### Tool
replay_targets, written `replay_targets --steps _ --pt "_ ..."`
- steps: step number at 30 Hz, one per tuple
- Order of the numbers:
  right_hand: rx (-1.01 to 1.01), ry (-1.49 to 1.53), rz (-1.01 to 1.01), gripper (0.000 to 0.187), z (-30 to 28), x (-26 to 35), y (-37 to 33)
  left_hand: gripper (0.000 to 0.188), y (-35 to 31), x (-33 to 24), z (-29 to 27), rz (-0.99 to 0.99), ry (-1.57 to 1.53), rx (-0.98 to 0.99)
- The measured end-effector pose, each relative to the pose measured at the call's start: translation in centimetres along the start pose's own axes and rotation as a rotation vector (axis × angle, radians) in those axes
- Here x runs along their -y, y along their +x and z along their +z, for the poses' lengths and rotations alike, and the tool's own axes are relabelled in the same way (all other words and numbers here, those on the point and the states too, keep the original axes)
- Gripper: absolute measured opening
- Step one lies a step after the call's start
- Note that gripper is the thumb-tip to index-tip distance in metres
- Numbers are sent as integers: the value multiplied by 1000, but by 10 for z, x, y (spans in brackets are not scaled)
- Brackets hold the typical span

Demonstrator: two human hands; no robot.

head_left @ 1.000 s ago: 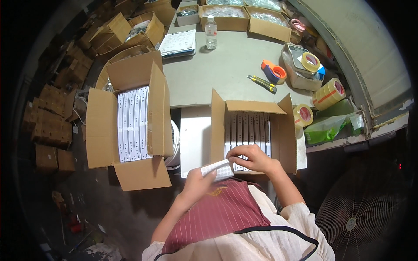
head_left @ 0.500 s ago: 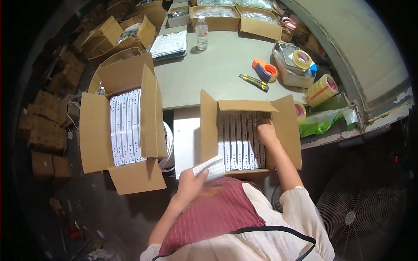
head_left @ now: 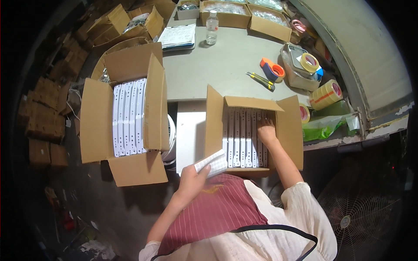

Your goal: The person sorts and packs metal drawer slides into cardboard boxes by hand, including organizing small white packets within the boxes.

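Note:
My left hand (head_left: pixel 191 180) is closed on a folded sheet of small white labels (head_left: pixel 213 163), held by the near left corner of an open cardboard box (head_left: pixel 213 117). Inside that box, white slotted strips with rows of holes (head_left: pixel 237 143) stand on edge, side by side. My right hand (head_left: pixel 266 131) reaches into its right side, fingers stretched over the rightmost strips; the fingertips are partly in shadow. To the left, a second open carton (head_left: pixel 96 126) holds similar white perforated strips (head_left: pixel 129 117), bundled with pale bands.
Behind the boxes is a grey table (head_left: pixel 187 82) with a water bottle (head_left: pixel 212 28), a clipboard with papers (head_left: pixel 177 37), yellow-black cutters (head_left: pixel 261 81) and an orange-blue tape dispenser (head_left: pixel 273 69). Tape rolls (head_left: pixel 326 94) lie at right. A fan (head_left: pixel 346 222) stands lower right.
The whole view has shifted slightly. The fingers of my right hand, curled before, are now more stretched over the strips. My left hand still holds the label sheet.

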State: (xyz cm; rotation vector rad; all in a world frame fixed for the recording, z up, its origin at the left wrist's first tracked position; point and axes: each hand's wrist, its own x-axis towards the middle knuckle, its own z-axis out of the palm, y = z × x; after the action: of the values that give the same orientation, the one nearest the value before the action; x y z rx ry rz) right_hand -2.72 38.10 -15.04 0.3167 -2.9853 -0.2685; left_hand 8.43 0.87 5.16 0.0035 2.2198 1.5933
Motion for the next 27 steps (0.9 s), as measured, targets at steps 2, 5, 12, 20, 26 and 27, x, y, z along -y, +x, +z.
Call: replay_targets --steps 2,5,12,20,26,27 --pt "22 17 -25 31 -7 2 1 29 -1 3 -1 -11 9 13" --pt "243 56 -46 31 -16 5 3 30 -2 3 -2 -12 -19 -7" --pt "53 49 98 27 -1 -1 10 31 -3 3 2 -10 -93 -21" --pt "-17 7 23 23 13 -5 17 31 -3 12 6 4 -141 -20" --pt "10 22 -96 22 -1 4 10 31 -5 4 3 -24 -128 -26" --pt "-11 31 -85 19 -1 4 9 31 -5 4 3 -22 -127 -24"
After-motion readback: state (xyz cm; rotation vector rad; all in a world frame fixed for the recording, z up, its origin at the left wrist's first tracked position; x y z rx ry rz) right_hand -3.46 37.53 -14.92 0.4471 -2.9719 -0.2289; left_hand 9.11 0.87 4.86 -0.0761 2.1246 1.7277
